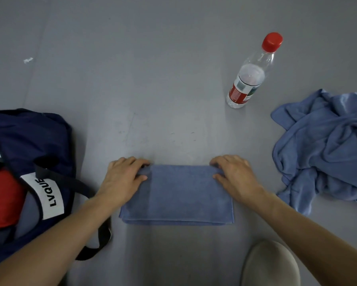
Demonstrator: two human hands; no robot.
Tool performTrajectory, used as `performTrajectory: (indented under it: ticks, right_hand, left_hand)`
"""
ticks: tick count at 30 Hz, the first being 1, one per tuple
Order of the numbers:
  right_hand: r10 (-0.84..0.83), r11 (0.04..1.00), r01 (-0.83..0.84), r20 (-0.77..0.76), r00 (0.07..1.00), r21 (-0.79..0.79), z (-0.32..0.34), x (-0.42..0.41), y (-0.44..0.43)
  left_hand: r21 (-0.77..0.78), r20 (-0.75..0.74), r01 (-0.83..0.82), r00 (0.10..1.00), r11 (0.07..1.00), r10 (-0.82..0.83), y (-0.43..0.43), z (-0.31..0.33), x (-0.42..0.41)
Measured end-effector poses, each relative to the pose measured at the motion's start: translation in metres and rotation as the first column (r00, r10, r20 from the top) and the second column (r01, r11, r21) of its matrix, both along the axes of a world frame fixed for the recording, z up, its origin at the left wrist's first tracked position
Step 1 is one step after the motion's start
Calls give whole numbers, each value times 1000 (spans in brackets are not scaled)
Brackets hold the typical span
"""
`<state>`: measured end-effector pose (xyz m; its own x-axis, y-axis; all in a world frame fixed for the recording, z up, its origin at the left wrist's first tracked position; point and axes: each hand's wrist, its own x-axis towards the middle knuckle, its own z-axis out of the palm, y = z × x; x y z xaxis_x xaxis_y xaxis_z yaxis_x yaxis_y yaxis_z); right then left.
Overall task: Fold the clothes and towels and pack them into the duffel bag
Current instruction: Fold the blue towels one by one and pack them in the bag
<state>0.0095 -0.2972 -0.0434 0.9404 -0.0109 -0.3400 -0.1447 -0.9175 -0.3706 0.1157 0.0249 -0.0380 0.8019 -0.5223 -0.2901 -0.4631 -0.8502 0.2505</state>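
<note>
Two far corners of the folded towel (pixel 177 195) were pinched, one by the left hand (pixel 122 176), one by the right hand (pixel 233 174), towel lay flat on the floor (pixel 173 79), bag (pixel 28 137) just left, crumpled cloth (pixel 326 145) well right, bottle (pixel 249 75) stood beyond.

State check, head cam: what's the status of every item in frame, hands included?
blue towel: folded flat on the floor
left hand: pinches its far left corner
right hand: pinches its far right corner
duffel bag: open, red item inside
blue cloth pile: crumpled, unfolded, untouched
bottle: upright, red cap on
</note>
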Motion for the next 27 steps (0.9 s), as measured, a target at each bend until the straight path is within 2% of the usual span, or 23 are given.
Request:
performTrajectory:
  ticks: [2, 6, 8, 12, 19, 21, 24, 26, 27]
  right_hand:
    - [14, 1000, -14, 37, 999, 6, 5, 6, 0]
    - [-22, 1000, 25, 357, 934, -5, 16, 4, -1]
    - [53, 998, -39, 416, 908, -41, 19, -7, 0]
    - [260, 965, -241, 402, 878, -98, 10, -48, 12]
    - [379, 925, -362, 358, 853, -117, 0, -85, 37]
    - [364, 930, -356, 364, 857, -93, 4, -78, 38]
    - [372, 919, -392, 445, 815, -49, 6, -60, 39]
    - [372, 919, -391, 463, 804, -59, 0, -50, 42]
    - [413, 906, -414, 413, 812, -92, -6, -46, 43]
  left_hand:
    - [-42, 2, 18, 1000, 999, -18, -5, 7, 11]
    - [-217, 228, 9, 973, 976, 42, -16, 19, 20]
    - [-239, 261, 34, 965, 970, 31, -13, 19, 10]
    - [-177, 226, 109, 972, 978, -67, 18, 3, -29]
    - [-29, 258, 110, 961, 994, -98, 38, -13, -63]
    - [-11, 239, 68, 969, 998, -63, 32, -5, -67]
    - [-86, 201, -15, 979, 996, 32, 10, 7, -73]
    - [-130, 141, -142, 977, 981, 160, -12, 9, -80]
    - [-132, 90, -237, 964, 962, 250, -23, 7, -85]
